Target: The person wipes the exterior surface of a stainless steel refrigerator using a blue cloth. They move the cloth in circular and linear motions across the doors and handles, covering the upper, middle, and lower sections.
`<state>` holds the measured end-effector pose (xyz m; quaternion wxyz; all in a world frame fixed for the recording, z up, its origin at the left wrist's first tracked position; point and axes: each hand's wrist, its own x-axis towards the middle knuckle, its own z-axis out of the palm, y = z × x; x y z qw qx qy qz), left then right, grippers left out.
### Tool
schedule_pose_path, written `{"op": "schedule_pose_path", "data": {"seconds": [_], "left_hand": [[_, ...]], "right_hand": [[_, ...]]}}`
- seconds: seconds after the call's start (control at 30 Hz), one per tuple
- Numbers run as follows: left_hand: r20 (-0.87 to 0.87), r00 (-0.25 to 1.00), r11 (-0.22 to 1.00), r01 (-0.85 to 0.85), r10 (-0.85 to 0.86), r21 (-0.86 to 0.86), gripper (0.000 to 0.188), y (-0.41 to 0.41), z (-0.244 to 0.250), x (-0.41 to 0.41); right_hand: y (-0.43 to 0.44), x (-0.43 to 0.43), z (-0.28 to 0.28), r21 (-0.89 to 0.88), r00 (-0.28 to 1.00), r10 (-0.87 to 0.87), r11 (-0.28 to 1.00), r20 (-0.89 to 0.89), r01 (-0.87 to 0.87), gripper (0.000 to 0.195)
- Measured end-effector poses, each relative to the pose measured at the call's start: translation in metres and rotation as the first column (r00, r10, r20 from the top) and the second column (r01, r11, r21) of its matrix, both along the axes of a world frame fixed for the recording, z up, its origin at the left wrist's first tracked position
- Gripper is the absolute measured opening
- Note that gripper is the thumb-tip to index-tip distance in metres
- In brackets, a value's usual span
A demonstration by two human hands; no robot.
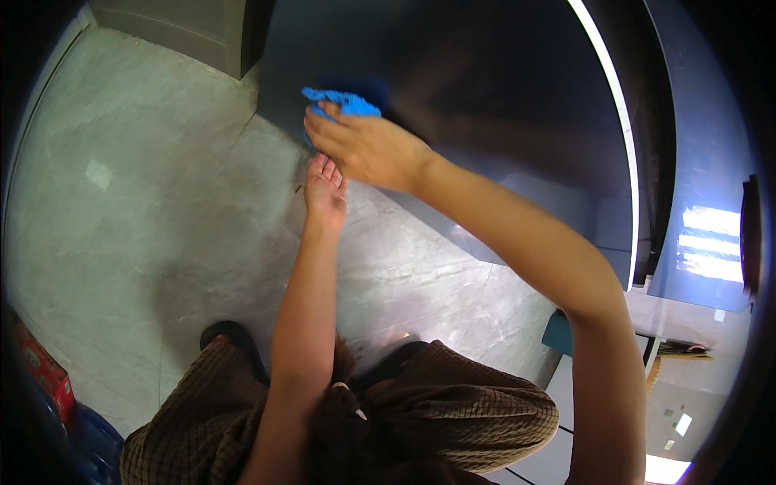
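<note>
My right hand (370, 145) holds a blue cloth (348, 100) against a dark glossy panel (515, 79), close to the panel's lower left edge. The panel's surface mirrors the cloth and the arm faintly. Just below, my left hand (327, 188) is palm up with its fingers slightly curled. Its fingertips come close to the right hand and the cloth's lower edge; whether they touch cannot be told. No object shows in the left palm.
Marble-patterned floor tiles (200, 200) spread below and left. A grey cabinet (176, 30) stands at the upper left. At lower left are a red box (45, 370) and a blue plastic container (97, 445). A bright strip (618, 109) edges the panel, with a bluish glossy surface (703, 170) beyond.
</note>
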<state>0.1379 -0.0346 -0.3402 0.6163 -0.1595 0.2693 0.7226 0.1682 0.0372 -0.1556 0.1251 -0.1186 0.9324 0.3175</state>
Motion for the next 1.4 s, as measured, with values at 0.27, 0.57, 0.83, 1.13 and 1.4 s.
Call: {"op": "schedule_pose_path", "data": {"seconds": [0.27,0.57,0.83,1.13,1.4], "left_hand": [[0.003,1.000,0.999,0.015,-0.015,-0.031,0.049,0.009,0.011,0.002],[0.003,0.999,0.999,0.035,-0.035,-0.025,0.052,0.009,0.006,0.012],[-0.030,0.998,0.998,0.053,-0.054,-0.022,0.052,-0.006,0.003,-0.004],[0.040,0.991,0.987,-0.127,0.132,-0.094,0.046,0.009,0.006,-0.018],[-0.029,0.994,0.993,-0.103,0.102,-0.055,0.047,0.013,0.001,-0.014]], "right_hand": [[-0.012,0.061,0.005,0.060,0.969,-0.063,0.997,0.240,0.049,0.029],[-0.035,0.198,0.028,-0.003,0.862,-0.079,0.996,0.500,0.093,0.028],[-0.033,0.136,0.003,0.017,0.855,-0.108,0.993,0.508,0.115,0.024],[0.004,-0.063,-0.050,0.050,0.994,-0.068,0.997,0.087,0.064,0.020],[-0.017,0.063,-0.063,0.017,0.939,-0.062,0.998,0.337,0.060,0.024]]}}
